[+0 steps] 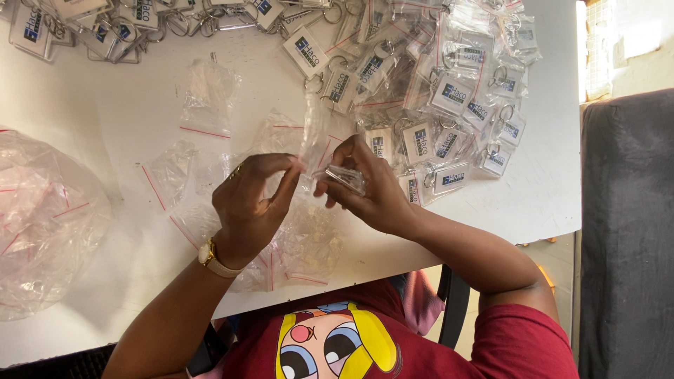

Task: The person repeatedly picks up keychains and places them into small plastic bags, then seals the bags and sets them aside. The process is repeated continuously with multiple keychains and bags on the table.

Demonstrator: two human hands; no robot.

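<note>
Bagging a clear keychain.
Left hand (249, 200) pinches a small clear zip bag (314, 137); right hand (365, 186) grips the keychain (345, 178). At 12 o'clock the bag hangs limp, so its mouth could collapse and block entry.

I can't make out what sits inside the clear plastic piece (345, 178); my right hand (372, 196) covers most of it. The big bag (42, 217) at the left edge is cut off. At the top edge, the loose keychains (133, 24) run out of frame.
</note>
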